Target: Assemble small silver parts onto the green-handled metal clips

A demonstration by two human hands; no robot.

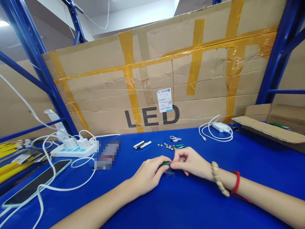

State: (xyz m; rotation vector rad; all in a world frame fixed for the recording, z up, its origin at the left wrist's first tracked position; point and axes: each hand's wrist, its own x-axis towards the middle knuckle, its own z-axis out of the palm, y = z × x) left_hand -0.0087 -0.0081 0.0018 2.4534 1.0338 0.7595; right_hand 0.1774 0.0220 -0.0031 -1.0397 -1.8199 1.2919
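Note:
My left hand (152, 173) is closed around a small green tube (165, 163), which looks like a mini flashlight; most of it is hidden by the fingers. My right hand (187, 160) pinches at the tube's right end, and whatever sits between thumb and forefinger is too small to make out. Just beyond the hands lie several loose button cells (169, 146). Beside them are a green carabiner (179, 146) and a looped white cord (175, 139). Farther left, several silver tubes (142, 145) lie together on the blue table (190, 200).
A power strip (73, 151) with plugs and trailing white cables stands at left, near a large phone (38, 181) and a blurred-out item (107, 155). At back right lies a white adapter (221, 127) with coiled cable, beside an open cardboard box (269, 128). Cardboard walls the back.

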